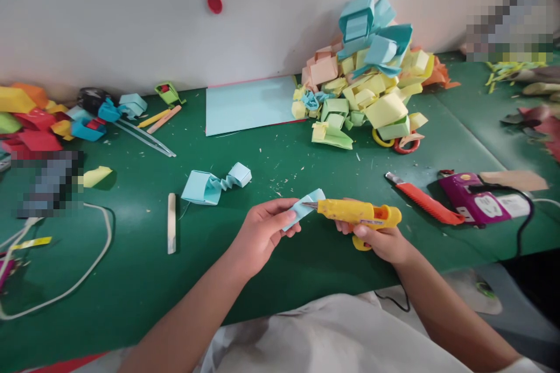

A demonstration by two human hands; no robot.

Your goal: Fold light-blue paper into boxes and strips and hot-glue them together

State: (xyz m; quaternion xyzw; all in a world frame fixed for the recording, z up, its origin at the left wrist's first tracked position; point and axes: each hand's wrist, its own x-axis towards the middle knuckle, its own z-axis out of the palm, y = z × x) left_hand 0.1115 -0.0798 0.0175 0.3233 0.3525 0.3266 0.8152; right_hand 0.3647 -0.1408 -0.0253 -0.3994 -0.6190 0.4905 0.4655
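Note:
Near the front middle of the table, my left hand (266,233) pinches a small folded piece of light blue paper (311,200). A yellow hot glue gun (350,211) is gripped in my right hand (385,242), its metal nozzle pointing left and meeting the folded paper. Whether glue is coming out cannot be made out. Beyond my left hand lies a light blue paper figure (203,187), two box shapes joined by a pleated strip. To its left rests a flat wooden stick (171,223).
A pile of folded paper pieces (371,93) stands at the back right beside a light blue sheet (249,106). A red utility knife (429,201) and a purple box (475,198) lie at right. Colourful paper shapes (39,122) and a white cable (94,268) occupy the left.

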